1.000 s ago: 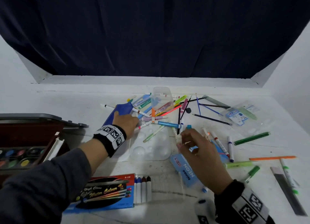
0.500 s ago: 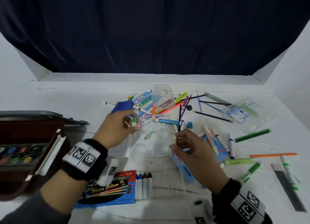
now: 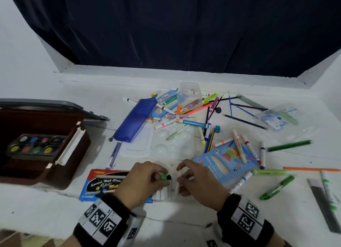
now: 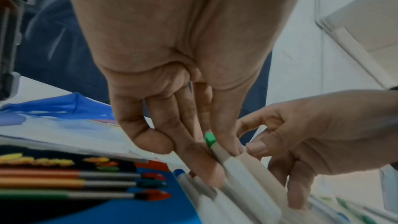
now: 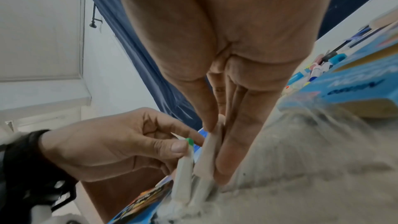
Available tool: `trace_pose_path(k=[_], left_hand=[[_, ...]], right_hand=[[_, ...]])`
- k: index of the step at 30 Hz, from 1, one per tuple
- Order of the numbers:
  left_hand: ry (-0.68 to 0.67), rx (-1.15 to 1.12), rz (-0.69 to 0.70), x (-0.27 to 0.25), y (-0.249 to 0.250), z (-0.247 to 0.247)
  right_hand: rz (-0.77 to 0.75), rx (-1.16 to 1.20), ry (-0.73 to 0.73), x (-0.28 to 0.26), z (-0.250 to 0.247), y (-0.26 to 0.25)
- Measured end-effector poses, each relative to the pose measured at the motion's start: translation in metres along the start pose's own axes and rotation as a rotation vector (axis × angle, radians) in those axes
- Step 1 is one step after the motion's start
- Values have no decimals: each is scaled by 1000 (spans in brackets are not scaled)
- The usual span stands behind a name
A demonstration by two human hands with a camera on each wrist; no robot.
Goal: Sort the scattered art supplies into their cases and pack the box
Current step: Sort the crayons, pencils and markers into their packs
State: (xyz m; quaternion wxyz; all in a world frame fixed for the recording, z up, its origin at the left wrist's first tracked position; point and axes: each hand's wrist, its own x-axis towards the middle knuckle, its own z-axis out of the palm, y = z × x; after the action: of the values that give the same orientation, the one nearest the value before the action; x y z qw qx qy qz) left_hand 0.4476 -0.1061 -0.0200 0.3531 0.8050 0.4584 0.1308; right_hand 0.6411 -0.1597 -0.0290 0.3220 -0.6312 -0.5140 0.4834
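progress: early, by my read | my left hand (image 3: 142, 182) pinches green-capped marker (image 3: 163, 177) at watercolour-pen box (image 3: 103, 184) mouth | my right hand (image 3: 199, 182) pinches white marker (image 5: 210, 149) beside it | left: pile beyond box, brown case (image 3: 60, 165) unpacked

Bare hands (image 3: 145, 182), black wristbands (image 3: 103, 219) with white square-code markers on both wrists

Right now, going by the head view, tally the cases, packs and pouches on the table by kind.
Cardboard pen packs: 2 (red-and-blue pack, light blue pack)
Fabric pouch: 1 (blue pouch)
Clear plastic tub: 1
Clear plastic bag: 1
Brown box: 1
Total: 6
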Motion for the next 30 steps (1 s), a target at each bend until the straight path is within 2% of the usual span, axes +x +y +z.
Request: trace_pose_path(k=[5, 10, 13, 16, 21, 30], left_hand=[[-12, -46, -11, 3, 10, -1], [-56, -125, -17, 12, 18, 3], [-63, -24, 18, 18, 17, 9], [-77, 177, 56, 20, 18, 8], [-164, 419, 63, 20, 17, 3], [-148, 568, 114, 15, 13, 11]], right_hand=[[-29, -62, -12, 2, 1, 4], [-153, -255, 62, 0, 1, 8], [-160, -339, 74, 1, 0, 12], [-128, -344, 58, 3, -1, 13], [-131, -444, 0, 1, -5, 10], [-175, -680, 11, 2, 3, 0]])
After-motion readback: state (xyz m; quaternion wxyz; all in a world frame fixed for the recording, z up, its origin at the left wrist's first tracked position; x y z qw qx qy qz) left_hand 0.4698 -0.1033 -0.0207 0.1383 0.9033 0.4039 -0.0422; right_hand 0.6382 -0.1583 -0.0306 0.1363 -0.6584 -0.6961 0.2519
